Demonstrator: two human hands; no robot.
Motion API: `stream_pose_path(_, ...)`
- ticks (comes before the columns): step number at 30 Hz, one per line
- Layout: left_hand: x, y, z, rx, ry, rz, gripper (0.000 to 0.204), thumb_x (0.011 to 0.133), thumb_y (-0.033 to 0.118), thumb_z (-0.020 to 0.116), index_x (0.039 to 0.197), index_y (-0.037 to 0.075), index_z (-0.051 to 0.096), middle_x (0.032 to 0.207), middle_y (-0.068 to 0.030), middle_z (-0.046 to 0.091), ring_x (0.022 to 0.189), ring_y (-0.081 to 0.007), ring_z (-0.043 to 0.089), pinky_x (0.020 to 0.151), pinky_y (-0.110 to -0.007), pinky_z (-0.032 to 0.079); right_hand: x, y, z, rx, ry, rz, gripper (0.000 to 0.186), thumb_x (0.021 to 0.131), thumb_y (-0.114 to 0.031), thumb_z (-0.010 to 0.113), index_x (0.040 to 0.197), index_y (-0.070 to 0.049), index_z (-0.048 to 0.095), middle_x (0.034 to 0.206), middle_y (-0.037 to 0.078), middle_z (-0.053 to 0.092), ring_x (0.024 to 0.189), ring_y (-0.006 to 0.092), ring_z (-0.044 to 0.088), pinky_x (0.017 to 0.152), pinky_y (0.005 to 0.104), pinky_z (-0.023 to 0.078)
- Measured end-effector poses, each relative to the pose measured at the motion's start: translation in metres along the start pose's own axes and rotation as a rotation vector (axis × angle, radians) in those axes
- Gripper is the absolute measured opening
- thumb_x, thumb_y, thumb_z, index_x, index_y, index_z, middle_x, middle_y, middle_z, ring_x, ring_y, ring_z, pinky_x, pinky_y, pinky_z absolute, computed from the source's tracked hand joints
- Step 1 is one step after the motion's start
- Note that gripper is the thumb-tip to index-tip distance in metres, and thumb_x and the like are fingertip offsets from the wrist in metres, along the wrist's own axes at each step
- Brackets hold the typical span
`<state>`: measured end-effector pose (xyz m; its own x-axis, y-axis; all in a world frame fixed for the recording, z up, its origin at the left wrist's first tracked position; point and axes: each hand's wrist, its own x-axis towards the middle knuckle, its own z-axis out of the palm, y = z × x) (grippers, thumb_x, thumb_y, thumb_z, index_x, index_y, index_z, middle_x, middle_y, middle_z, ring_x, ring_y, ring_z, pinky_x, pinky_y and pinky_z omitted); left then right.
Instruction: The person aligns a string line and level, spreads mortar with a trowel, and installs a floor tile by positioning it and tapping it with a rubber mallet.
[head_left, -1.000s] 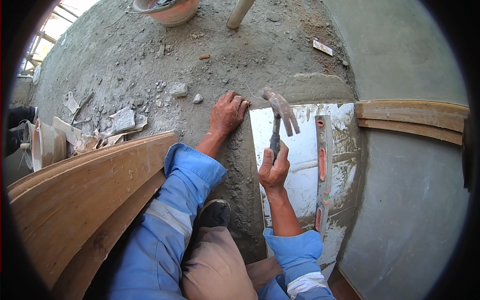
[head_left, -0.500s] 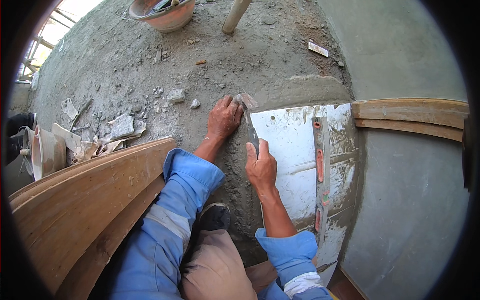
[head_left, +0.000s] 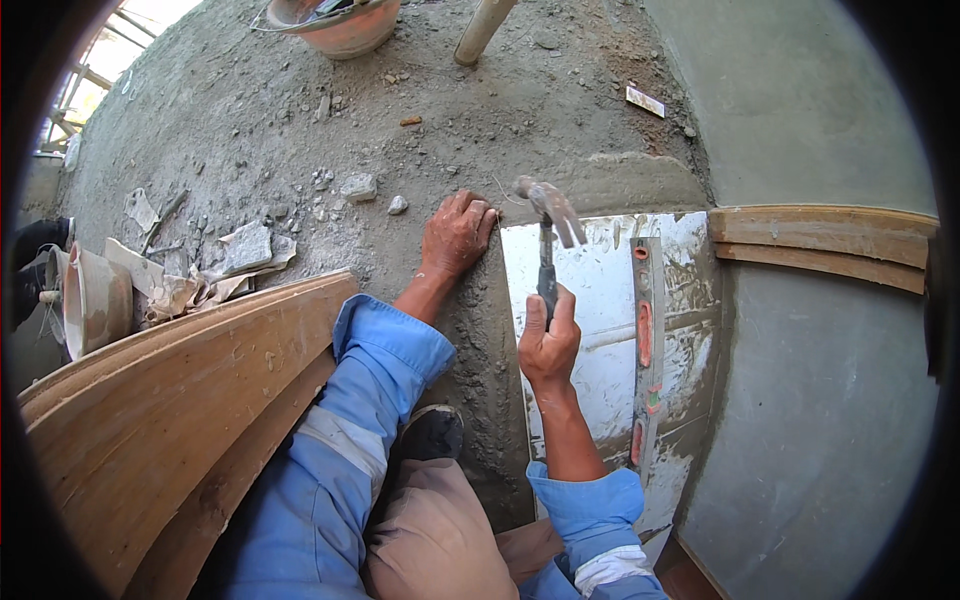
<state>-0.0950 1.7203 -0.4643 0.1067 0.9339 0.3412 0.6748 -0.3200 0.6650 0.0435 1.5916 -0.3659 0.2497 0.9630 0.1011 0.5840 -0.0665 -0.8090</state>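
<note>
My right hand [head_left: 550, 338] is wrapped round the dark handle of a claw hammer [head_left: 547, 255]. The hammer's metal head is raised over the upper edge of a white tile [head_left: 575, 290] smeared with cement. My left hand [head_left: 457, 236] rests on the rough mortar just beyond the tile's upper left corner, its fingers curled and pinched together. What sits between those fingertips is too small to make out; a thin strand of line [head_left: 508, 190] shows beside them. On the tile, right of the hammer, lies a spirit level [head_left: 645, 350] with reddish windows.
Wooden boards [head_left: 190, 390] stand at my left, with a tipped bucket [head_left: 97, 300] and broken rubble [head_left: 247, 250] behind. Farther off are an orange basin [head_left: 345, 35] and a pole [head_left: 483, 30]. A plastered wall [head_left: 800, 100] and wooden strips [head_left: 820, 240] border the right.
The hammer has lifted away from my left fingertips and swung to the right with my right hand. My left hand stays near the tile's corner. The view has shifted slightly.
</note>
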Motion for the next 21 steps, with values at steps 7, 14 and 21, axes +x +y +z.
stream_pose_path(7,0.002,0.005,0.002,0.039,0.010,0.007,0.011,0.088,0.018,0.069,0.089,0.008,0.068,0.093,-0.0065,0.064,0.087,-0.0290,0.065,0.074,-0.041,0.053,0.017,0.024,0.004,-0.288,-0.272,0.154,0.029,0.100,-0.028,0.057,0.111,-0.002,0.053,0.080,0.027,0.067,0.073,0.0478,0.066,0.061,0.0515,0.050)
stream_pose_path(14,0.001,0.005,0.001,0.011,0.003,0.003,0.011,0.089,0.018,0.068,0.087,0.007,0.068,0.091,-0.0064,0.064,0.085,-0.0286,0.065,0.073,-0.041,0.053,0.006,0.002,-0.015,0.019,-0.057,0.008,0.032,0.101,-0.026,0.057,0.116,0.002,0.054,0.079,0.018,0.067,0.070,0.0346,0.069,0.062,0.0413,0.053)
stream_pose_path(21,0.003,0.006,0.004,0.000,0.023,0.028,0.011,0.088,0.017,0.068,0.088,0.007,0.068,0.091,-0.0068,0.064,0.085,-0.0287,0.065,0.073,-0.041,0.053,0.005,0.022,-0.007,-0.034,-0.012,-0.108,0.031,0.099,-0.023,0.059,0.116,0.002,0.054,0.080,0.020,0.067,0.068,0.0369,0.069,0.059,0.0423,0.053)
